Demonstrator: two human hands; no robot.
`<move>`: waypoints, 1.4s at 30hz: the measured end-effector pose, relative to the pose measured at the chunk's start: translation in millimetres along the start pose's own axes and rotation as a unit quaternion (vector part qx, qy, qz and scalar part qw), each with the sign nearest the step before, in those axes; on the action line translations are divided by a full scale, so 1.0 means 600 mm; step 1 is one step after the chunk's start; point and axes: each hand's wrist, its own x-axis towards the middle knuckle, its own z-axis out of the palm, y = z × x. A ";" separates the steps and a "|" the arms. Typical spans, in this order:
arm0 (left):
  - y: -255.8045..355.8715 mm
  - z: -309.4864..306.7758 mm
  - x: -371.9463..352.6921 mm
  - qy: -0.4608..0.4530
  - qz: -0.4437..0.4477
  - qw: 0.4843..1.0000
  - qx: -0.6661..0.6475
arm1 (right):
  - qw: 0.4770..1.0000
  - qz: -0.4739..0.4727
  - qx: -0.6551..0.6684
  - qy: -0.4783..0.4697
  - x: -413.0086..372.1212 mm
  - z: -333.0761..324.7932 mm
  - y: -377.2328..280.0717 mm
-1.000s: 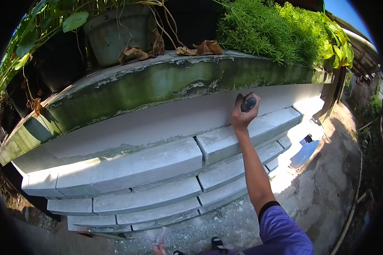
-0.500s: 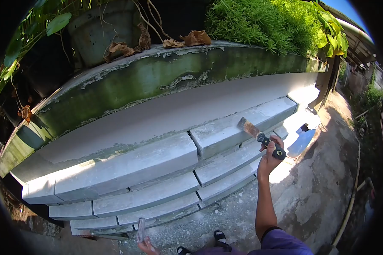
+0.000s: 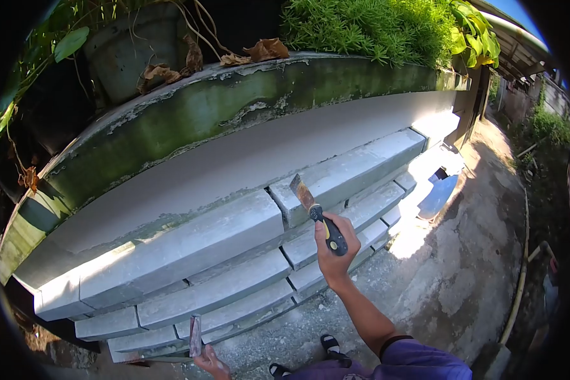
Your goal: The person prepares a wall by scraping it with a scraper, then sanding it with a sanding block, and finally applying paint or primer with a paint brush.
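Note:
My right hand (image 3: 337, 253) is closed around the dark, yellow-striped handle of a putty knife (image 3: 306, 195). Its rusty, worn blade points up and left, in front of the upper row of grey blocks (image 3: 354, 170); contact with them cannot be told. Low in the view, my left hand (image 3: 213, 363) is closed on a narrow, flat, reddish-grey strip (image 3: 196, 335) that stands upright from the fingers before the lower blocks (image 3: 240, 322). What the strip is cannot be made out. A dark gap parts two blocks just below the putty knife's blade.
Above the blocks runs a white wall (image 3: 234, 161) under a mossy ledge (image 3: 190, 120) with dry leaves, a pot (image 3: 117, 60) and green plants (image 3: 367, 28). A blue object (image 3: 438, 195) lies at the right end. Rough concrete ground (image 3: 449, 272) and a pipe (image 3: 519, 278) lie right.
My right hand has carried the putty knife left and slightly down, towards the gap between the upper blocks. My left hand and its strip have shifted slightly left. The view has moved a little.

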 end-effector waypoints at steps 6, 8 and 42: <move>-0.046 -0.151 0.039 0.065 -0.084 0.972 0.210 | 0.997 -0.073 -0.010 -0.034 -0.036 0.004 -0.020; -0.023 -0.174 0.047 0.108 -0.027 0.961 0.252 | 0.994 -0.094 -0.043 0.021 -0.020 -0.016 -0.011; 0.103 -0.173 0.021 0.009 -0.008 0.955 0.296 | 0.997 -0.035 -0.069 0.028 -0.011 -0.006 -0.064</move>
